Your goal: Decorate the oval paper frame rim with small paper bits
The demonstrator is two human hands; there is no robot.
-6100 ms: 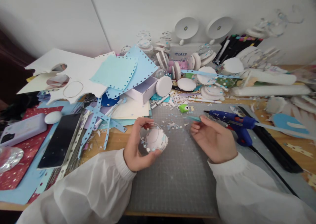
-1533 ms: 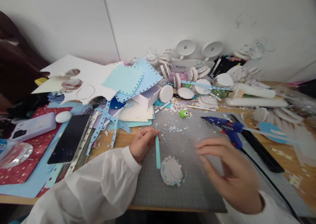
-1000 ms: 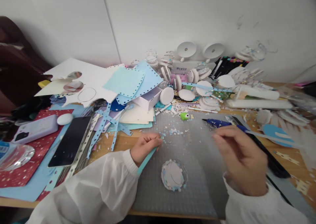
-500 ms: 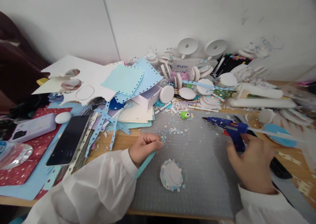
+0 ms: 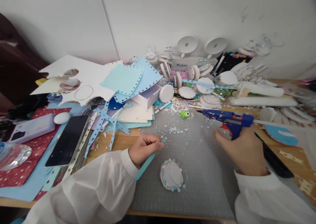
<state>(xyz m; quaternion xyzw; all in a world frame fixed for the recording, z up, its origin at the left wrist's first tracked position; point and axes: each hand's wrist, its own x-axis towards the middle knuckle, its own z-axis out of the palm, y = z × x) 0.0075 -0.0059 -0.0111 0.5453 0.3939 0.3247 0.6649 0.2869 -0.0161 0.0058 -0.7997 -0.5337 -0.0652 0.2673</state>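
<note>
My left hand (image 5: 147,149) is closed around slim teal tweezers (image 5: 146,166), their flat rounded end sticking out below the fist and a thin tip showing past the fingers. At the right, my right hand (image 5: 243,150) grips a blue hot glue gun (image 5: 228,118) by its handle. The thumb stays apart from the orange trigger, and the nozzle points left. A clear glue stick (image 5: 265,122) protrudes from the gun's back. Between the hands, near the mat's front, lies a white round disc (image 5: 172,174) with small blue and white pieces around its rim. Neither hand touches it.
Beneath lies a grey cutting mat (image 5: 197,191) with loose confetti (image 5: 176,130) and a green frog-like figure (image 5: 184,114). White discs (image 5: 187,92) crowd the back. Punched paper sheets (image 5: 123,79), a phone (image 5: 67,140) and a bottle (image 5: 14,155) are at left; a black bar-shaped object (image 5: 277,158) is at right.
My right hand has moved up and left and closed further round the glue gun, which now sits more level and slightly shifted. My left hand and the disc stay nearly still.
</note>
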